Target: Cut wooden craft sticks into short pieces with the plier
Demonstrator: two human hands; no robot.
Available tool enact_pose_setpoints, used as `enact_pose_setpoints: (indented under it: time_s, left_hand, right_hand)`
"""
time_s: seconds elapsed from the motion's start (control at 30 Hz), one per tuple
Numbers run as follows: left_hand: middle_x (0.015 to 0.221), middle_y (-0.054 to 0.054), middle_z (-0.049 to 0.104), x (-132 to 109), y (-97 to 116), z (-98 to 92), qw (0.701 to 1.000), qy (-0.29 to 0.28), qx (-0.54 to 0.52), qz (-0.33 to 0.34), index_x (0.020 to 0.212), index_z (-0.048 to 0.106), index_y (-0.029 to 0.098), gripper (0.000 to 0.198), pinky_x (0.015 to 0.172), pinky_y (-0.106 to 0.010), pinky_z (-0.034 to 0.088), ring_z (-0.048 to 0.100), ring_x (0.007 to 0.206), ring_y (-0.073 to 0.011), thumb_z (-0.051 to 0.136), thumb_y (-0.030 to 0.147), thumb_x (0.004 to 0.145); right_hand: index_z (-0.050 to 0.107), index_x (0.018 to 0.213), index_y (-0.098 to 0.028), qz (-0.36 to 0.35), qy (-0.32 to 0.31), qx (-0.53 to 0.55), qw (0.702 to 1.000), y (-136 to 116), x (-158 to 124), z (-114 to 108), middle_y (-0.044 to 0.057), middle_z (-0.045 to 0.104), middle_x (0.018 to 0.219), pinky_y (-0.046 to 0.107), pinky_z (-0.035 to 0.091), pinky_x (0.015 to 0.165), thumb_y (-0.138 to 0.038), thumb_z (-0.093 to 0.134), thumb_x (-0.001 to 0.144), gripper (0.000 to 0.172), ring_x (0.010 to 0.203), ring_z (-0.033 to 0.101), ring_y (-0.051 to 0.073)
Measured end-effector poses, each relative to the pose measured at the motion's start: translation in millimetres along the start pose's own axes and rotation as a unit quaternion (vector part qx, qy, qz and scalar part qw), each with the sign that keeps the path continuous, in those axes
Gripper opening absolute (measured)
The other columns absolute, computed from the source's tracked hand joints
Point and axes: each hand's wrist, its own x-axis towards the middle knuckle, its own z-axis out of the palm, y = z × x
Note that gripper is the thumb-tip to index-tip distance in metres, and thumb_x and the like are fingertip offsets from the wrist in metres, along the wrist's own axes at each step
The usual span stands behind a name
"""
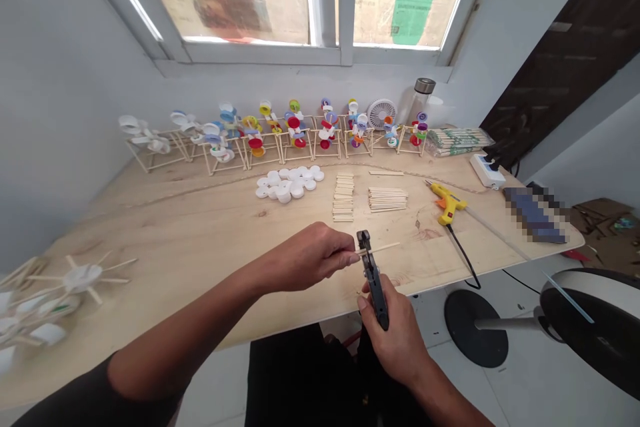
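Well, the worry here sits with the thin, pale wooden craft stick (385,248): squeezed off-square, it could split lengthwise instead of parting cleanly, and a short offcut could flick away. Fingers this close to the black metal cutting pliers (375,280) could also get nipped if the grip slipped.

Far left, a blurred wheel of white bottle caps and wooden sticks (83,278) lies on the light plywood tabletop (165,227). Beyond it, a long row of craft-stick frames threaded with coloured bottle caps (295,143) lines the wall, and a heap of white plastic bottle caps (285,183) sits mid-table. Next along, the left hand (310,257) has its fingers curled together and its thumb pressed in, pinching the stick near one end. The stick is held in the air above the tabletop and runs to the head of the pliers. It seems to lie between the jaws, though I can't tell whether they have bitten into it. Just behind are two stacks of craft sticks (344,197). The right hand (395,340) wraps closed around the pliers' handles, holding them nearly upright. Further right, a yellow hot glue gun (445,203) rests on the table, its black cord trailing over the edge.
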Motion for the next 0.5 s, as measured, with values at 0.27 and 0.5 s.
enact_pose_setpoints:
  time_s: [0.27, 0.5]
  left_hand:
    - [0.049, 0.006, 0.041, -0.3, 3.2, 0.0, 1.0, 0.005, 0.015, 0.012, 0.062, 0.045, 0.015, 0.032, 0.046, -0.018, 0.026, 0.034, 0.044, -0.0052, 0.037, 0.03, 0.089]
    - [0.05, 0.005, 0.043, 1.7, 3.4, -1.4, 1.0, 0.007, 0.008, -0.002, 0.062, 0.046, 0.015, 0.032, 0.046, -0.017, 0.027, 0.036, 0.044, -0.005, 0.038, 0.031, 0.089]
  right_hand:
    - [0.047, 0.084, -0.02, -0.011, 0.014, -0.005, 1.0, -1.3, -2.0, 1.7, 0.0, 0.057, 0.066, 0.025, 0.038, 0.056, -0.029, 0.043, 0.084, 0.011, 0.059, 0.054, 0.016]
    - [0.049, 0.084, -0.019, -0.018, 0.028, -0.019, 0.999, 0.0, 1.7, 3.6, 0.0, 0.057, 0.065, 0.024, 0.037, 0.054, -0.031, 0.042, 0.084, 0.013, 0.057, 0.054, 0.016]
